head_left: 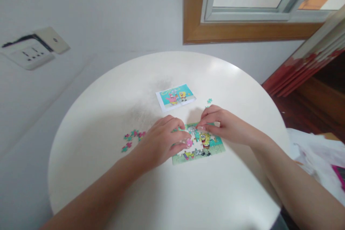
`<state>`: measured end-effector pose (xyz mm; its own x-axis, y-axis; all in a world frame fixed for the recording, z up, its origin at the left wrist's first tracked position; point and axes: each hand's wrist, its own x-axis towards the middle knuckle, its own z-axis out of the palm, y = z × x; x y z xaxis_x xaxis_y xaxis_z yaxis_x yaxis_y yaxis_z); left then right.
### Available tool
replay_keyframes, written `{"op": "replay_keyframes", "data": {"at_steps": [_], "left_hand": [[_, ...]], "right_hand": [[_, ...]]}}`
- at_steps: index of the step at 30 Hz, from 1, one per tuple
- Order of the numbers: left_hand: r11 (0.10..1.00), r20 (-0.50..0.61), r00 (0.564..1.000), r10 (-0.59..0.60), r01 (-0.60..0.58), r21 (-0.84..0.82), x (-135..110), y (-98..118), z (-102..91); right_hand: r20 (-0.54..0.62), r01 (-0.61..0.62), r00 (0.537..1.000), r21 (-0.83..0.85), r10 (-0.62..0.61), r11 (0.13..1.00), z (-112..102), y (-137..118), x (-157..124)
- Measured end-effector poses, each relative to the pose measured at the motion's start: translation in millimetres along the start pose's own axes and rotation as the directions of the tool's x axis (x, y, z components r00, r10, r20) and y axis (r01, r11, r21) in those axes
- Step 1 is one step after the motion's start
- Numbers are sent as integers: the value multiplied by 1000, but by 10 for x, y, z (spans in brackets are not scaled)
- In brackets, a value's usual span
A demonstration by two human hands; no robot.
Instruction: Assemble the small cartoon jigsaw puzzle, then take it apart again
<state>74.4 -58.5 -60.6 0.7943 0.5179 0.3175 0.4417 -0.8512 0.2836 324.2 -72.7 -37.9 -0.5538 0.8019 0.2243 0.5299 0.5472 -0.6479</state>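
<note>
A small cartoon jigsaw puzzle, partly put together, lies on the round white table. My left hand rests on its left edge, fingers curled and pinched over the pieces there. My right hand presses its fingertips on the puzzle's top edge, fingers bent together; what they hold, if anything, is hidden. A printed reference picture of the same cartoon lies just beyond the puzzle. Several loose pink and green pieces sit left of my left hand, and one or two green pieces lie beyond my right hand.
A wall socket and switch plate are on the white wall at left. A wood-framed window is behind the table. Red and white boards lean at right, with white plastic wrapping below them.
</note>
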Motion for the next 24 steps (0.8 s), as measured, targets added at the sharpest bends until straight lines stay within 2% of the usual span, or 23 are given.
{"op": "replay_keyframes", "data": {"at_steps": [13,17,21,24], "left_hand": [[1000,23,1000,11,-11,20,10,-14,34],[995,-18,1000,-13,15,95,16,-55,-118],[982,-102,992,-77,93,165,-21,-183,-331],[987,-54,995,-78,85,139,-53,-223,-397]], "right_hand": [[19,43,999,-11,-43,999,1,46,-13],[3,31,1000,-9,-31,999,-16,41,-4],[-6,7,1000,-24,-7,1000,-36,25,3],[5,-2,1000,-23,3,1000,-37,19,5]]}}
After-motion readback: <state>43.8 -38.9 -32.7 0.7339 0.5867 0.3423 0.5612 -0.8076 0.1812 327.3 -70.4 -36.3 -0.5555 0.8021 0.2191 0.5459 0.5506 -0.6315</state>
